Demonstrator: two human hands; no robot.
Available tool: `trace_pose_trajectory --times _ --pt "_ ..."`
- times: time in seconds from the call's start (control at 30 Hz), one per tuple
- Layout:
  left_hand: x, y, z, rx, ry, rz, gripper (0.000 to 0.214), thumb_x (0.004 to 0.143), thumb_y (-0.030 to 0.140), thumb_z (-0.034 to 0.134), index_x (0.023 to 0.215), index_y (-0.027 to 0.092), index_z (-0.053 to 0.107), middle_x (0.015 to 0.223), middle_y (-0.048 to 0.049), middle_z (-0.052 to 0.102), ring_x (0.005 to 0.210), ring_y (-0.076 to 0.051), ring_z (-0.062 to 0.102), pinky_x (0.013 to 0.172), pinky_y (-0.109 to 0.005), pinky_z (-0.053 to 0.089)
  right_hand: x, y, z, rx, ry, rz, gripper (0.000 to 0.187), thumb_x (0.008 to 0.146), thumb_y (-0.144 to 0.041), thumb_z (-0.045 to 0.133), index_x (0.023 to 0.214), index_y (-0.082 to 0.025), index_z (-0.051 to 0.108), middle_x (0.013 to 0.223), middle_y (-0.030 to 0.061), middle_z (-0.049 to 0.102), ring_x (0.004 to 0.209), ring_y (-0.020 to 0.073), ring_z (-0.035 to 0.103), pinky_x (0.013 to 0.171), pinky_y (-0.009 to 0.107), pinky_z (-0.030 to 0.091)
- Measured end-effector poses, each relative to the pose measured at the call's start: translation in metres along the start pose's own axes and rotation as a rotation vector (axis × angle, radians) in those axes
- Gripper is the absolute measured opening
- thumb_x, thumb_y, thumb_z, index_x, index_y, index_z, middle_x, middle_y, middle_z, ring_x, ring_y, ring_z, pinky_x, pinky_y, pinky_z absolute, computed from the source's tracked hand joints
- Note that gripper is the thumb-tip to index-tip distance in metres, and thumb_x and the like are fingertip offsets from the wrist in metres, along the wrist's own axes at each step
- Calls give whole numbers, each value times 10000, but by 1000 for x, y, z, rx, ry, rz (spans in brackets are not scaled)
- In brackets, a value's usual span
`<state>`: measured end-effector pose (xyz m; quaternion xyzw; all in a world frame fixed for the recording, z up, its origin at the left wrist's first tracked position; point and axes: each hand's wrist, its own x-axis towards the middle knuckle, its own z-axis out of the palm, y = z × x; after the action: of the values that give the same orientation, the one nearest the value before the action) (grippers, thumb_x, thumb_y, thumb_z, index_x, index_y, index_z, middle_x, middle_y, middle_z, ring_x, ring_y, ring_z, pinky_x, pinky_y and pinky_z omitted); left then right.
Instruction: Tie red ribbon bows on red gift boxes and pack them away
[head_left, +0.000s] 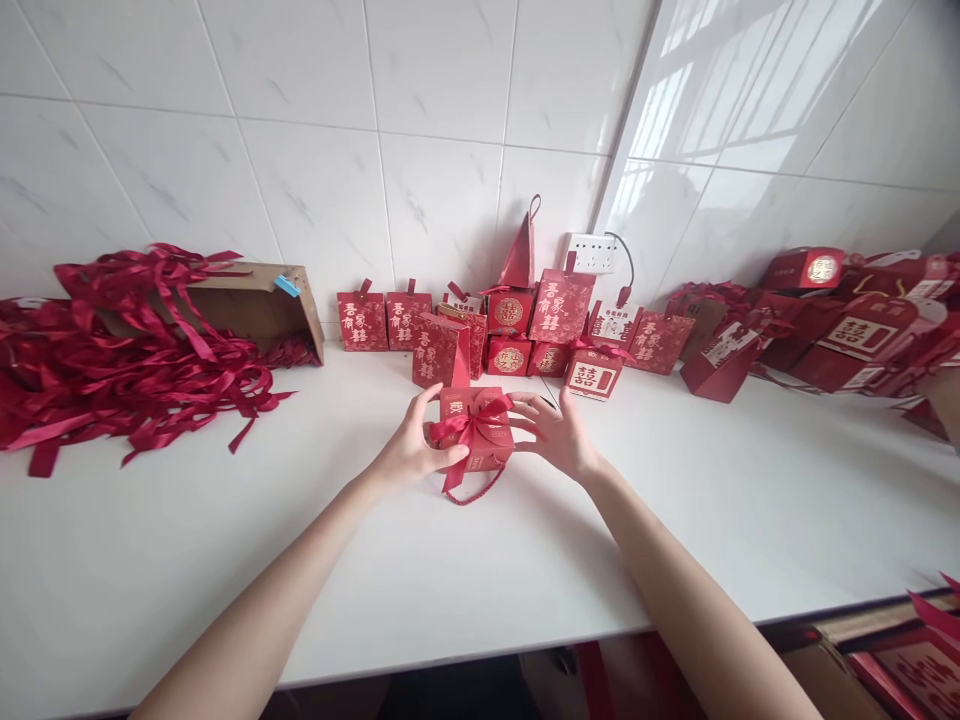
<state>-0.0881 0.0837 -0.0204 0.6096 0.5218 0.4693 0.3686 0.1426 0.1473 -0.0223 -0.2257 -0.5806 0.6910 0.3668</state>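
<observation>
A small red gift box (pixel 487 432) with a red ribbon bow (pixel 469 428) tied across its front stands on the white table (pixel 225 540) between my hands. My left hand (pixel 411 445) is closed round the box's left side, thumb on the bow's left loop. My right hand (pixel 559 432) touches the box's right side, its fingers spread and pointing at the bow's right loop. A red cord handle (pixel 474 492) hangs from the box toward me.
Several red gift boxes (pixel 525 325) stand along the tiled wall. A pile of red ribbons (pixel 127 360) spills from a tipped cardboard box (pixel 259 305) at the left. More red boxes (pixel 840 325) are heaped at the right, and a white socket (pixel 590 252) is on the wall.
</observation>
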Motion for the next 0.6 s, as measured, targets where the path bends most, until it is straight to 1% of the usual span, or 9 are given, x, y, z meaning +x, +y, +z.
trace_pose_trajectory --times 0.07,0.1,0.13,0.2,0.27,0.33,0.37,0.5,0.6 --pt "-2 1 1 44 4 32 954 597 365 767 1392 240 254 1396 -147 399 1033 -240 598 863 -361 502 -1 -3 1 61 -18 15 741 743 -832 196 1086 -283 556 1339 84 493 1207 307 476 906 543 440" --pt "-3 2 2 65 0 47 949 599 358 761 1390 240 249 1383 -146 410 1010 -231 602 850 -360 506 -1 -3 2 33 -15 8 712 754 -819 229 1111 -290 544 1365 80 467 1225 306 461 912 547 439" --pt "-3 3 2 80 -7 63 939 602 353 755 1385 244 247 1375 -141 414 990 -222 604 835 -357 509 -2 -3 5 -36 -3 -6 647 766 -787 317 1133 -298 526 1387 74 441 1246 299 441 925 541 436" --pt "-4 5 3 84 -31 93 923 606 345 745 1377 248 246 1327 -128 452 951 -208 606 804 -345 516 -3 -2 12 -239 17 -55 548 762 -631 562 1196 -312 461 1404 65 407 1288 275 394 961 503 428" --pt "-5 6 3 62 -63 100 919 625 347 733 1382 232 224 1181 -105 548 904 -203 607 767 -336 520 -4 0 18 -399 9 -105 639 731 -452 691 1267 -314 373 1399 70 391 1314 254 358 971 462 436" --pt "-5 6 2 24 -92 92 913 653 351 720 1390 215 198 1011 -71 605 878 -207 605 741 -331 519 -5 1 22 -462 -23 -137 725 723 -377 698 1322 -310 295 1394 81 377 1314 251 354 944 438 465" --pt "-5 6 2 3 -105 87 908 665 354 716 1392 214 189 967 -60 612 879 -209 605 735 -329 519 -6 1 22 -482 -41 -141 754 725 -352 687 1345 -312 259 1391 84 373 1311 253 356 918 429 484" --pt "-4 2 -1 -51 -127 77 891 684 371 718 1395 240 196 980 -58 608 928 -220 606 753 -331 520 -6 3 21 -605 -90 -158 904 675 -240 662 1408 -290 135 1347 119 402 1282 288 373 773 394 549" --pt "-4 0 -1 -75 -152 71 883 694 380 719 1398 259 200 1010 -61 614 945 -226 618 774 -342 524 -4 7 21 -720 -38 -246 945 638 -203 649 1418 -222 114 1344 170 381 1225 313 422 729 394 560"
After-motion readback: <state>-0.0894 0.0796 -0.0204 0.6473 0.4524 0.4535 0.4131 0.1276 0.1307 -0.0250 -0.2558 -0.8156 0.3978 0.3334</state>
